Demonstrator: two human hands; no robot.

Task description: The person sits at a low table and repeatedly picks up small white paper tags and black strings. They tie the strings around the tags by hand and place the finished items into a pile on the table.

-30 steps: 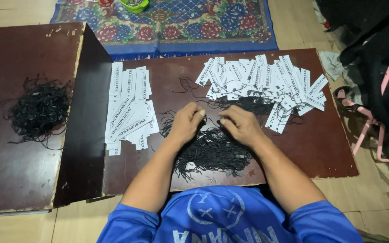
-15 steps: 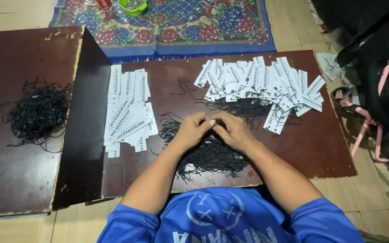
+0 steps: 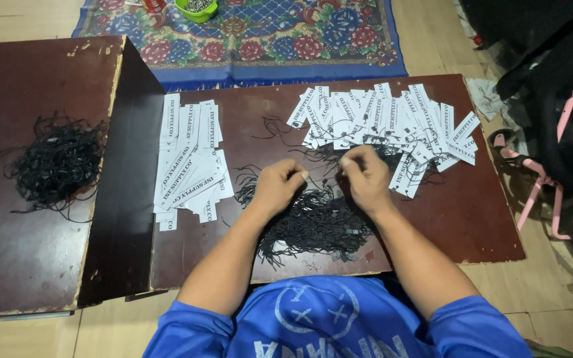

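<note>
Blue printed shirt (image 3: 326, 321): nearest the camera, both forearms reaching forward over the low dark brown wooden board (image 3: 247, 258).
Tangled heap of black strings (image 3: 316, 222): lies on the board just ahead of the body, under and between the wrists.
Left hand (image 3: 278, 187): fingers pinched shut on a thin black string; half a second ago it touched the other hand, now it sits apart.
Right hand (image 3: 366, 178): fingertips closed on the same strand, it seems; drawn right and slightly up.
Change: hands separated, a strand pulled out of the heap, likely singled out for tagging.
Stack of white printed paper tags (image 3: 190, 162): left, unmoved.
Spread of white tags with strings (image 3: 386, 122): beyond the right hand.
Second black string pile (image 3: 58, 166): far left, on a separate board.
Floral rug (image 3: 247, 33): farthest.
</note>
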